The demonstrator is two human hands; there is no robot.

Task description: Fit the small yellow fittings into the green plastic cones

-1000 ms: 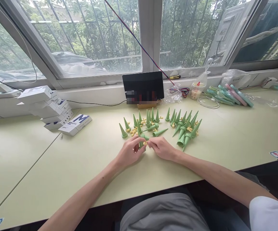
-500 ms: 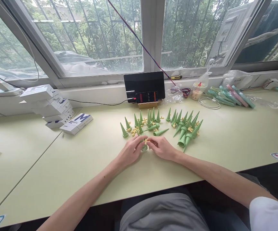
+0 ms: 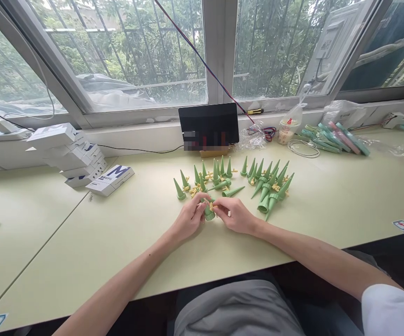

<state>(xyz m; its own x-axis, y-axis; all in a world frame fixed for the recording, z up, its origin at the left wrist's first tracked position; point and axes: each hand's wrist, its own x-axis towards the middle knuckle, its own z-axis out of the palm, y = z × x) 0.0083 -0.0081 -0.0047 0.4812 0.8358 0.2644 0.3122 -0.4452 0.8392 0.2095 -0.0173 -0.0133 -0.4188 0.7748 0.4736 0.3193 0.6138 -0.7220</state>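
Observation:
My left hand (image 3: 189, 216) is closed around a green plastic watering spike (image 3: 209, 215), whose wide ribbed cap faces me. At its side, my right hand (image 3: 237, 214) pinches a small yellow valve (image 3: 212, 205), which touches the spike. Fingers hide part of the spike's cone. Just beyond my hands, several green spikes stand upright, some fitted with yellow valves, and a loose spike (image 3: 233, 191) lies on its side. To the right is a cluster of spikes, with one lying spike (image 3: 280, 196) at its near edge.
White boxes (image 3: 79, 156) are stacked at the left, with a single box (image 3: 110, 180) beside them. A black tablet (image 3: 209, 123) leans by the window. A bagged cup (image 3: 287, 130), a white cable (image 3: 303, 148) and green and pink strips (image 3: 343, 138) lie at the back right of the table (image 3: 82, 261).
My fingers have shifted slightly around the spike, and more of its cap shows between my hands. Another person's hand at the far right edge has left view.

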